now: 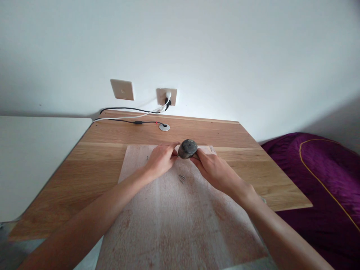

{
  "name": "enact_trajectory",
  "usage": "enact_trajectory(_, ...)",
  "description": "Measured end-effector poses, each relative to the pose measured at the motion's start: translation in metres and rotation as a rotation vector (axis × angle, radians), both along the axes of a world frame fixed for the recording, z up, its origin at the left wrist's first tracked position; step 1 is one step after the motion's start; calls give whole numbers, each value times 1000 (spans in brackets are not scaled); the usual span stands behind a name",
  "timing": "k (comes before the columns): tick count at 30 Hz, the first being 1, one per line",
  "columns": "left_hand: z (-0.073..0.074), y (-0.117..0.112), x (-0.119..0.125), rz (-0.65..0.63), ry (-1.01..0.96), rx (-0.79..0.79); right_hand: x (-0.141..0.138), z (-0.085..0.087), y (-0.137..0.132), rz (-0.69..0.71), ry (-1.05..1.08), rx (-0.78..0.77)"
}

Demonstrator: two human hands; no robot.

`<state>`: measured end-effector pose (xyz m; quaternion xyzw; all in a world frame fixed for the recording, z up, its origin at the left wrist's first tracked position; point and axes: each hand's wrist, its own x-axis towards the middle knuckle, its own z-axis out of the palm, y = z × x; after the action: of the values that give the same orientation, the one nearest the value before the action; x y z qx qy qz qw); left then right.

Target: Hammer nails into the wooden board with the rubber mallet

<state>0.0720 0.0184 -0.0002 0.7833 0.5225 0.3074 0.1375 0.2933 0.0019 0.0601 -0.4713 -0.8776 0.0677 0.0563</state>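
Observation:
A pale plywood board (174, 217) lies on the wooden desk (98, 150), reaching toward me. My right hand (213, 168) is closed around a dark grey stone (187, 148) held over the board's far end. My left hand (161, 159) rests on the board just left of the stone, fingertips pinched together on something too small to make out. A few small nails (181, 178) lie loose on the board between my wrists.
Black and white cables (132, 115) run along the desk's back edge to a wall socket (167, 96); a round cable grommet (164, 127) sits there. A white surface (33, 157) adjoins on the left, a purple cushion (317, 176) on the right.

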Motion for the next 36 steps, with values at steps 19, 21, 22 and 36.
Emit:
enact_trajectory(19,1,0,-1,24,36,-28,-5,3,-4,0,-66,-29)
enact_trajectory(21,1,0,-1,30,51,-26,-6,0,-4,-12,-47,-26)
enact_trajectory(22,1,0,-1,34,61,-29,-6,-1,-5,-12,-40,-28)
enact_trajectory(36,0,0,-2,-40,79,67,10,-2,-5,-40,108,-21)
